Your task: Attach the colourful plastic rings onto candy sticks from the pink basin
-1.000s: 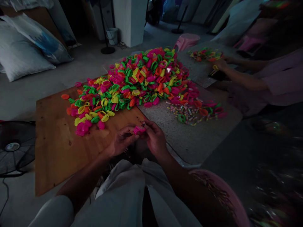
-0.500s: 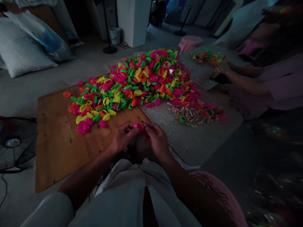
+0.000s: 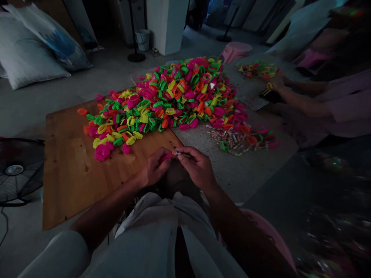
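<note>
Just past my lap, over the near edge of the table, my two hands meet fingertip to fingertip. My left hand (image 3: 156, 168) is closed on a pink plastic toy watch (image 3: 166, 156), mostly covered by the fingers. Pinched in my right hand (image 3: 198, 168) is a thin, pale, patterned strip (image 3: 177, 153), its end against the pink piece; the fingers hide much of it. Beyond the hands lies a large heap of toy watches (image 3: 156, 104) in pink, green, yellow and orange. Right of the heap is a pile of thin multicoloured strips (image 3: 232, 141).
The heap spans a wooden board (image 3: 69, 166) and a grey tabletop (image 3: 232, 173). A fan (image 3: 14, 170) stands at left, a pink tub (image 3: 269, 235) by my right arm. At right, a co-worker's hands (image 3: 275, 81) hold small bright pieces. White sacks (image 3: 29, 58) lie behind left.
My hands have turned: the pink toy watch, plainly visible before, is now mostly covered by my left fingers. The strip in my right fingers shows more. The view has shifted slightly.
</note>
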